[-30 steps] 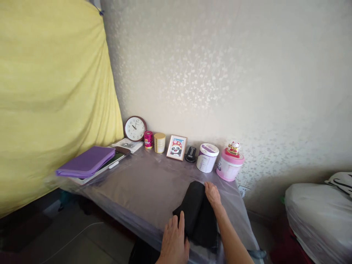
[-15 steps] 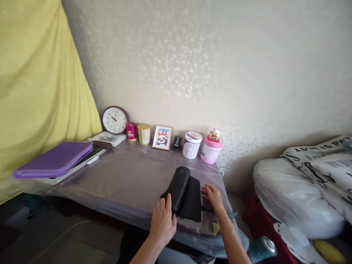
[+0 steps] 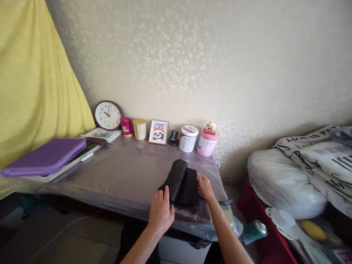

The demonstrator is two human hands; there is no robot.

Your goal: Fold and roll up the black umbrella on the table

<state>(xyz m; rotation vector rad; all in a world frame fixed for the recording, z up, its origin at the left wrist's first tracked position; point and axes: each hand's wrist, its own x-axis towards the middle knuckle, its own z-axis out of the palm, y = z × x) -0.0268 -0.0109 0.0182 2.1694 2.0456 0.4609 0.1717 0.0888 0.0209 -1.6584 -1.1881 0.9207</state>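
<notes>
On the near right part of the table lies a black folding umbrella [image 3: 176, 178], rolled into a thick bundle. A flat black panel of fabric [image 3: 188, 192] spreads out on its right side; whether it is part of the umbrella or a separate sleeve I cannot tell. My left hand [image 3: 161, 209] grips the bundle's near end, index finger stretched along it and thumb at the bottom. At the panel's right edge, my right hand [image 3: 205, 186] has its fingers curled together against the fabric, its fingertips partly hidden.
Along the wall stand a clock [image 3: 108, 115], a pink can [image 3: 126, 127], a yellow-lidded jar [image 3: 139, 129], a panda picture frame [image 3: 158, 132], a white tub [image 3: 188, 139] and a pink tub [image 3: 208, 142]. A purple folder [image 3: 45, 156] lies left. A spray can [image 3: 254, 232] stands beyond the table's right edge.
My right hand has moved left to the edge of the black panel, closing its fingers there. My left hand stays on the bundle. The view has shifted slightly.
</notes>
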